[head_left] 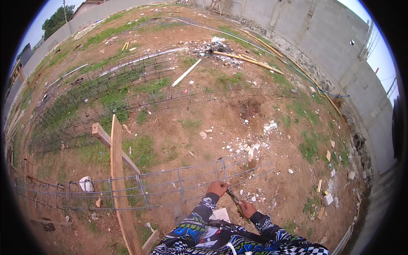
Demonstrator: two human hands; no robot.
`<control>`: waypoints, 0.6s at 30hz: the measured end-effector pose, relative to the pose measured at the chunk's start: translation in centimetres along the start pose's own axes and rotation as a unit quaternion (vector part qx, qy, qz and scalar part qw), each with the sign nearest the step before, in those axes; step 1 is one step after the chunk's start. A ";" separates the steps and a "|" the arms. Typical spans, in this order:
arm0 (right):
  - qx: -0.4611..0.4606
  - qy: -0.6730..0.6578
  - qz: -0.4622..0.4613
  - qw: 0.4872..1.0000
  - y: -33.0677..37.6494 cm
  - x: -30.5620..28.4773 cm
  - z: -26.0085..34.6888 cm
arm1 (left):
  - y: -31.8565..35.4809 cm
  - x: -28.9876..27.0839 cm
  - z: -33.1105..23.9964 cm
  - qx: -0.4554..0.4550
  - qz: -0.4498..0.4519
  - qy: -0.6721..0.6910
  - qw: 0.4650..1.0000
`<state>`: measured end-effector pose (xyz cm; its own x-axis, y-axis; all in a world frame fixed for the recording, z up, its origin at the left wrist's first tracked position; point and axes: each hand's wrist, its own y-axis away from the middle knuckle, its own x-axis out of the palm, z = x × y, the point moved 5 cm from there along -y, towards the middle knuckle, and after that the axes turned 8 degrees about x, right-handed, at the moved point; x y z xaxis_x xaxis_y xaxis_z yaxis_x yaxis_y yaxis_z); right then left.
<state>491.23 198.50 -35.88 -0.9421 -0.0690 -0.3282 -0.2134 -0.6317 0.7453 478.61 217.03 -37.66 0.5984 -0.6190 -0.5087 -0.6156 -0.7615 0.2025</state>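
A long cage of steel rebar [161, 174], with square stirrups spaced along it, runs from the left to just in front of me. At its last stirrup [224, 170] my left hand [217, 188] is closed, its fingers bunched at the lower corner. What they pinch is too small to make out. My right hand [247, 209] grips the handles of a pair of pincers [233, 196]. The pincers' jaws point up toward the left fingertips, close to the stirrup corner. Beyond this stirrup the bare bar ends reach out to the right.
Upright under the cage stands a wooden plank [117, 170], with a crossing timber [112, 144] beside it. More rebar cages [97, 87] lie on the grass at the far left. White rubble [253, 148], bamboo poles [250, 61] and a concrete wall [327, 51] are farther off.
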 end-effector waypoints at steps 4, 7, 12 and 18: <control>0.160 -0.359 0.286 0.874 0.7 1.3 -0.4 | -0.1 0.5 -0.1 0.028 -0.015 0.000 0.999; 0.126 -0.171 0.218 0.953 1.2 -0.3 1.2 | -0.4 0.4 0.2 0.035 -0.013 0.002 0.999; -0.092 0.342 -0.168 0.920 4.0 -3.0 4.6 | 0.3 0.0 0.0 0.018 -0.015 0.000 1.000; -0.208 0.435 -0.257 0.837 5.0 -2.6 5.7 | 0.2 -0.4 0.0 -0.017 -0.015 0.022 0.999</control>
<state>491.12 199.94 -28.04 -0.1685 -0.1275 -0.9774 -0.2542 -0.9524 0.1681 478.25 217.09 -37.47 0.6389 -0.6023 -0.4785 -0.5788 -0.7861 0.2167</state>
